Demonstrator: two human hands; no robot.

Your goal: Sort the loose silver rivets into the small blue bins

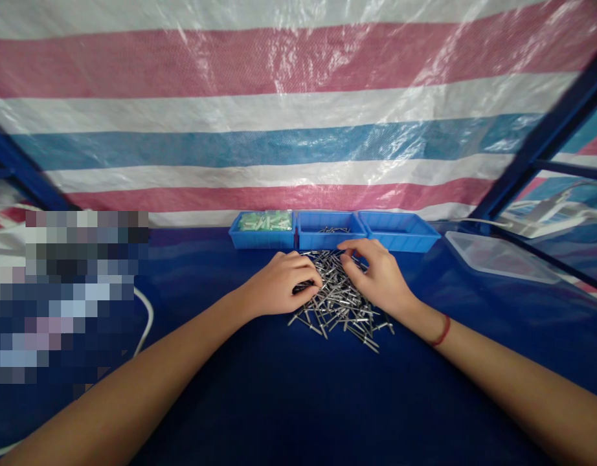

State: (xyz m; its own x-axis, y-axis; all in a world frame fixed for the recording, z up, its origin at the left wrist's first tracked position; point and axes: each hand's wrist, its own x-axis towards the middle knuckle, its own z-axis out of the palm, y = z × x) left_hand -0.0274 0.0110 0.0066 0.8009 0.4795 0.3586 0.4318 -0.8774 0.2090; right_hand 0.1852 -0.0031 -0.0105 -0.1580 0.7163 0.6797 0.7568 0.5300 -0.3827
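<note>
A loose heap of silver pop rivets (340, 294) lies on the dark blue table, spread between my two hands. At its left edge rests my left hand (289, 285), fingers curled and the thumb closed toward the index finger. Whatever sits between those fingertips is too small to make out. My right hand (373, 272) reaches over the heap's right side with thumb and index finger apart, and I see nothing held there. Just behind the heap, the middle blue bin (330, 241) contains a few rivets.
The left blue bin (262, 241) holds small green-and-white packets (267, 221). A right blue bin (400, 241) stands beside the middle one. A clear plastic lid (497, 259) lies at right. A white cable (146, 317) runs at left. Striped sheeting (289, 149) hangs behind.
</note>
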